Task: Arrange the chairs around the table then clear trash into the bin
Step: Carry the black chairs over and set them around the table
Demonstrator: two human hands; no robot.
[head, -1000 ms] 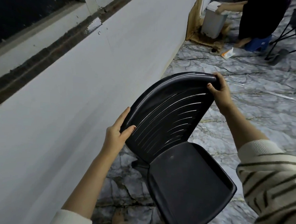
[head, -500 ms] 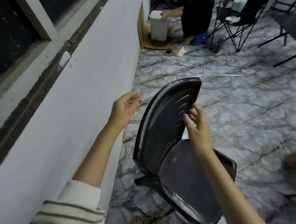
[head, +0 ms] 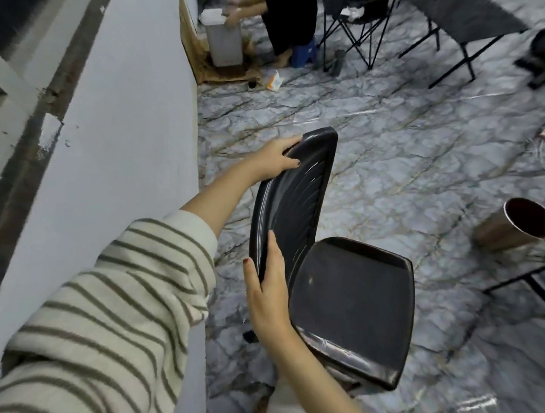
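Left hand [head: 275, 164] is gripping the chair [head: 354, 305] at its backrest top, right hand [head: 268, 293] clamping lower — tabletop [head: 477, 15] lying well apart, ahead-right.

A casual room in what looks like a home: a marble-patterned floor [head: 394, 156] runs along a plain white wall [head: 136, 136] below a dark window [head: 10, 3]. Black folding chairs [head: 353, 30] and a folding surface [head: 470, 14] on thin legs stand at the far side, near a small blue stool [head: 304, 55], a white bin [head: 224, 39] backed by cardboard [head: 191, 44], a metal bin [head: 513, 225] and a black plastic chair [head: 351, 305].
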